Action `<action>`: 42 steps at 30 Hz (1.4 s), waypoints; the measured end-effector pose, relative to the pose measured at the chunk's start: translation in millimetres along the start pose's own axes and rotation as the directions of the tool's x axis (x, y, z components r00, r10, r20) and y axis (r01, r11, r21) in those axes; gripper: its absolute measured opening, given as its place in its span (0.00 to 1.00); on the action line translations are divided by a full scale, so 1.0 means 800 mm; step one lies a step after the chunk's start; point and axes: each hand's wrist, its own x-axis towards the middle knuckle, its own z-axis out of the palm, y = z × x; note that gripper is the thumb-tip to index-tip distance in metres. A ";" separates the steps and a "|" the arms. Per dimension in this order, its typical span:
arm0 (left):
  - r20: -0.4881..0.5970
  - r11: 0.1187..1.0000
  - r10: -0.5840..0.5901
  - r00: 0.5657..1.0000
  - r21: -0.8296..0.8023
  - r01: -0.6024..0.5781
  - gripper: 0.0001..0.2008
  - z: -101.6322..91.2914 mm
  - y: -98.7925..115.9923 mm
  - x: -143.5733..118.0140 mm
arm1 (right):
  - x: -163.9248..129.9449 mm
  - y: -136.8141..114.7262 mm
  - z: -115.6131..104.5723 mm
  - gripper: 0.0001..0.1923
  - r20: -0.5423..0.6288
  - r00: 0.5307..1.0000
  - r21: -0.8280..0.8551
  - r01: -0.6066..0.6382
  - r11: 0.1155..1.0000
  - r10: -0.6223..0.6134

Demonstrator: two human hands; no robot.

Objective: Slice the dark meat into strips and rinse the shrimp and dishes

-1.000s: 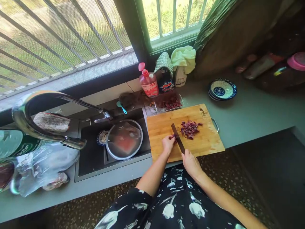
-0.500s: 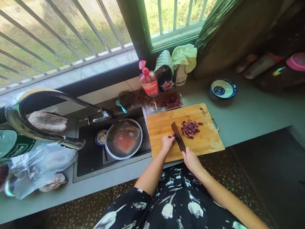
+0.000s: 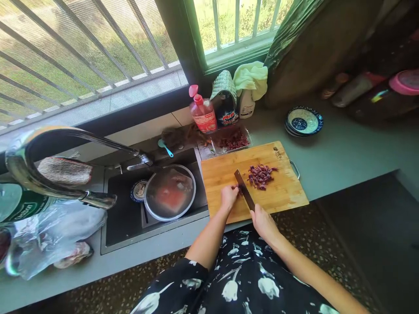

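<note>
Very little altered over the last second: the left hand crept a shade back along the cutting board, away from the heap of chopped purple-red pieces, its fingers remaining bunched on the uncut bit beside the blade. The knife in the right hand followed it, so the blade's far tip ended slightly nearer the person than it had been, with a little more bare board between the blade and the heap. The head camera also wobbled slightly, which nudged the whole scene about in the picture.
</note>
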 end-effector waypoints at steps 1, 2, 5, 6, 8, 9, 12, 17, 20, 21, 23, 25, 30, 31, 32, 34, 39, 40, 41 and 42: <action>0.009 1.000 -0.005 1.000 0.014 0.005 0.12 -0.002 0.000 0.001 | -0.004 0.001 0.002 0.08 0.001 1.000 -0.004 0.004 1.000 -0.004; 0.012 1.000 -0.010 1.000 0.023 0.009 0.12 -0.004 0.000 0.002 | -0.005 0.002 0.004 0.09 0.000 1.000 -0.008 0.008 1.000 -0.008; 0.041 1.000 -0.016 0.999 0.006 0.015 0.11 -0.009 -0.002 0.006 | 0.008 -0.003 0.004 0.09 -0.013 1.000 -0.015 -0.001 1.000 0.001; 0.053 1.000 -0.019 0.998 -0.013 0.020 0.11 -0.010 -0.003 0.006 | 0.016 -0.005 0.003 0.09 -0.012 1.000 -0.011 -0.007 1.000 0.007; 0.073 0.998 -0.034 0.997 -0.052 0.038 0.10 -0.010 -0.006 0.008 | 0.030 -0.006 -0.002 0.08 0.000 1.000 0.005 -0.020 1.000 0.020; 0.081 0.996 -0.042 0.996 -0.070 0.047 0.10 -0.009 -0.007 0.008 | 0.034 -0.004 -0.004 0.08 0.009 1.000 0.016 -0.025 1.000 0.025; 0.083 0.993 -0.065 0.994 -0.096 0.073 0.10 -0.007 -0.009 0.006 | 0.035 0.008 -0.007 0.09 0.034 0.998 0.053 -0.053 0.997 0.051; -0.095 0.987 0.149 0.984 -0.045 -0.154 0.08 -0.009 -0.003 -0.013 | 0.023 0.024 0.000 0.09 0.012 0.997 0.087 -0.072 0.994 0.071; -0.097 0.946 0.318 0.943 0.103 -0.308 0.07 -0.012 0.000 -0.025 | 0.024 0.028 0.003 0.09 -0.008 1.000 0.116 -0.028 0.993 0.029; -0.068 0.933 0.342 0.937 0.147 -0.330 0.07 -0.012 0.000 -0.027 | 0.024 0.029 0.003 0.09 -0.015 1.000 0.127 -0.015 0.992 0.017; -0.026 0.911 0.368 0.929 0.212 -0.355 0.07 -0.012 -0.001 -0.028 | 0.026 0.031 0.003 0.09 -0.024 1.000 0.145 0.004 0.989 0.000; -0.014 0.896 0.386 0.923 0.245 -0.371 0.08 -0.011 -0.003 -0.026 | 0.026 0.032 0.004 0.09 -0.032 0.999 0.159 0.011 0.987 -0.006; 0.015 0.886 0.405 0.914 0.241 -0.396 0.09 -0.011 -0.004 -0.016 | 0.022 0.031 0.005 0.09 -0.041 0.999 0.178 0.018 0.984 -0.011; 0.020 0.890 0.399 0.917 0.233 -0.393 0.09 -0.012 -0.004 -0.014 | 0.022 0.030 0.005 0.10 -0.040 0.999 0.178 0.018 0.984 -0.011; 0.028 0.895 0.389 0.921 0.224 -0.385 0.09 -0.014 -0.004 -0.013 | 0.021 0.031 0.005 0.10 -0.040 0.999 0.177 0.019 0.984 -0.012; 0.072 0.906 0.363 0.929 0.206 -0.370 0.10 -0.019 -0.003 -0.010 | 0.021 0.032 0.006 0.10 -0.039 0.999 0.177 0.019 0.984 -0.012; 0.188 0.903 0.349 0.918 0.194 -0.383 0.12 -0.024 -0.001 -0.008 | 0.022 0.037 0.010 0.09 -0.067 0.997 0.212 0.038 0.977 -0.024; 0.174 0.903 0.341 0.924 0.213 -0.373 0.12 -0.022 -0.001 -0.008 | 0.022 0.038 0.010 0.09 -0.085 0.996 0.230 0.049 0.972 -0.031; 0.147 0.901 0.332 0.932 0.241 -0.359 0.11 -0.019 -0.001 -0.009 | 0.021 0.039 0.009 0.10 -0.107 0.994 0.250 0.063 0.966 -0.037; 0.109 0.898 0.328 0.938 0.274 -0.345 0.10 -0.016 -0.001 -0.010 | 0.020 0.041 0.007 0.10 -0.132 0.990 0.269 0.076 0.960 -0.041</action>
